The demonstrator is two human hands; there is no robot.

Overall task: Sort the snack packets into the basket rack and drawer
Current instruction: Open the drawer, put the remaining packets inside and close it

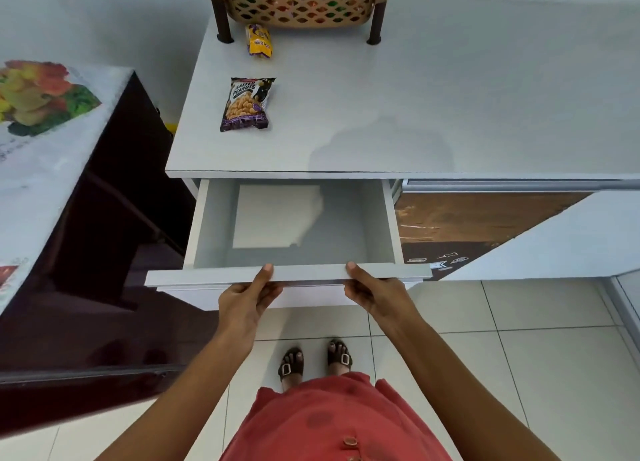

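The white drawer (pixel 207 225) under the counter stands pulled out, and its inside holds nothing. My left hand (pixel 247 299) and my right hand (pixel 375 296) both grip its front panel from below, thumbs lying on the top edge. On the grey counter (pixel 433 107) lies a dark packet of salted peanuts (pixel 247 104), left of centre. A yellow snack packet (pixel 259 40) lies farther back, just in front of the tan basket rack (pixel 299 8). The rack holds several colourful packets seen through its lattice.
A dark fridge with a fruit-print top (pixel 45 141) stands close on the left. A cabinet front with a brown and black sticker (pixel 460 228) sits right of the drawer. Pale floor tiles (pixel 536 339) lie below, with my feet in sandals.
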